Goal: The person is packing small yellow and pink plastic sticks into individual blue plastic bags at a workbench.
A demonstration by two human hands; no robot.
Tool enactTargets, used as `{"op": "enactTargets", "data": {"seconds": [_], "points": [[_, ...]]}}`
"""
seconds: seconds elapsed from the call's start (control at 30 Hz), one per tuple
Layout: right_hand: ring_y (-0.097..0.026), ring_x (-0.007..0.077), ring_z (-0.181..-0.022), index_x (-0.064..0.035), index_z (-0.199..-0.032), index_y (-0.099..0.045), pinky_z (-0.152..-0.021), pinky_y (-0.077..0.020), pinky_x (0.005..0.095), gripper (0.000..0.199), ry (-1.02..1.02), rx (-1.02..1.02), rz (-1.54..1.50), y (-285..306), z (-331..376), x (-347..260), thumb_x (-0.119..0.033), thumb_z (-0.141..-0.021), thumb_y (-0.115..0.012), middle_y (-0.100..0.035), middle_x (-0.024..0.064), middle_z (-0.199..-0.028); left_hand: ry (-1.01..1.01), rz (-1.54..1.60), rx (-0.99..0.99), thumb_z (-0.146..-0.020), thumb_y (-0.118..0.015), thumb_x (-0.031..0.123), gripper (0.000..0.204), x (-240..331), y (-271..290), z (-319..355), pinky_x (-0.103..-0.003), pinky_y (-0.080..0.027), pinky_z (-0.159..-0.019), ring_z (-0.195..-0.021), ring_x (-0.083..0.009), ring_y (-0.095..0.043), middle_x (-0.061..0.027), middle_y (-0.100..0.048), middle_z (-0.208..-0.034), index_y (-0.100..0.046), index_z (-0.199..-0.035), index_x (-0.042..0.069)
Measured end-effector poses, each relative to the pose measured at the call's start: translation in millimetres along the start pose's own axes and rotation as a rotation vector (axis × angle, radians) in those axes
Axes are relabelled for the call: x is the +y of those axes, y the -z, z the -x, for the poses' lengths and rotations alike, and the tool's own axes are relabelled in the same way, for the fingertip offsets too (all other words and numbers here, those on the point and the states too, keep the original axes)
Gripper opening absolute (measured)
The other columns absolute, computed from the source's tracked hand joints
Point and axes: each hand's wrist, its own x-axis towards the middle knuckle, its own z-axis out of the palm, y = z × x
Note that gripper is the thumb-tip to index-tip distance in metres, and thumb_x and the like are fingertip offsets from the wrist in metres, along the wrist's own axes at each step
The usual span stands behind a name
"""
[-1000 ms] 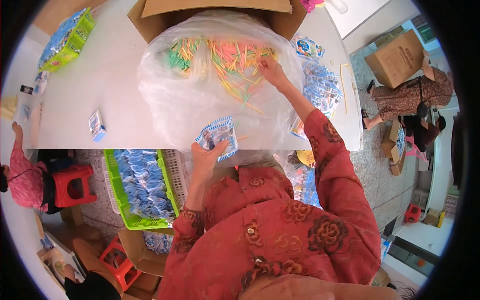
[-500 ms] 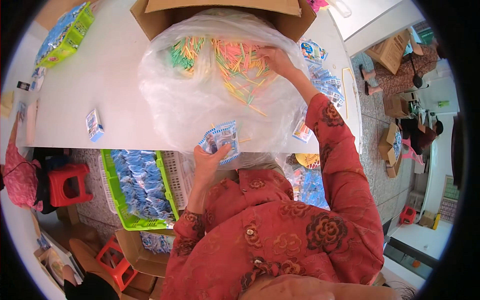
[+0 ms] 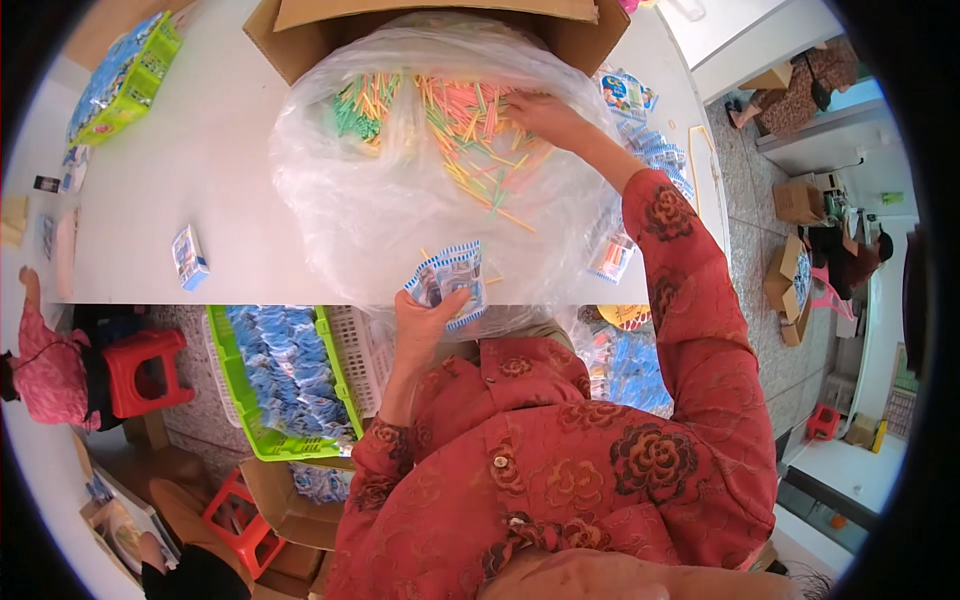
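Observation:
My left hand (image 3: 425, 325) is closed on a small blue-and-white packet (image 3: 450, 280) at the table's near edge, thumb across its front. Beyond it a clear plastic bag (image 3: 350, 220) lies spread open, its far end in a cardboard box (image 3: 440, 12). Thin sticks (image 3: 465, 105) in pink, yellow and green are heaped inside the bag. Over the right side of that heap reaches my right hand (image 3: 548, 118), fingers stretched out onto the sticks; its fingertips are partly hidden among them.
Below the table's left edge stands a green basket (image 3: 335, 375) full of blue packets. More packets (image 3: 660, 155) lie right of the bag. A small box (image 3: 188, 258) sits on the left of the white table (image 3: 230, 150). Other people are at both sides, near a red stool (image 3: 145, 375).
My right hand has shifted slightly left over the sticks. The left hand still holds the packet. At the upper right, a person carrying a carton has moved farther away.

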Motion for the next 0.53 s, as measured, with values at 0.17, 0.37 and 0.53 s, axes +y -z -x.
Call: {"op": "enactTargets", "data": {"seconds": [0.17,0.37,0.53], "points": [[-0.052,0.0209,-0.103,-0.0060,-0.102,-0.051,-0.081,-0.0474,0.0318,0.030,0.013,0.011,0.156,2.0,2.7,-8.0,-0.006,-0.073,-0.054,-0.049,0.0063,-0.110,-0.020,0.012,0.005,-0.074,-0.066,-0.001,0.023,1.8,-5.7,0.2,-0.023,-0.049,-0.068,-0.074,-0.0085,-0.059,-0.0042,-0.065,-0.087,-0.062,-0.096,0.000],[-0.050,0.0175,-0.104,-0.0055,-0.103,-0.050,-0.079,-0.0479,0.0294,0.032,0.083,-0.045,0.190,0.0,5.8,-6.5,-0.010,-0.072,-0.057,-0.048,0.0045,-0.107,-0.043,0.043,0.015,-0.075,-0.066,-0.001,0.021,1.8,-5.8,0.4,-0.023,-0.049,-0.066,-0.071,-0.0079,-0.059,-0.0042,-0.065,-0.085,-0.063,-0.096,-0.001],[-0.047,0.0191,-0.108,-0.0077,-0.109,-0.048,-0.084,-0.0453,0.0283,0.043,0.074,-0.094,0.157,0.0,5.4,-9.6,-0.018,-0.071,-0.064,-0.046,0.0048,-0.111,-0.044,0.031,0.029,-0.075,-0.066,0.000,0.021,2.4,-2.6,2.7,-0.023,-0.049,-0.066,-0.072,-0.0081,-0.059,-0.0044,-0.065,-0.086,-0.063,-0.096,-0.002]]}}
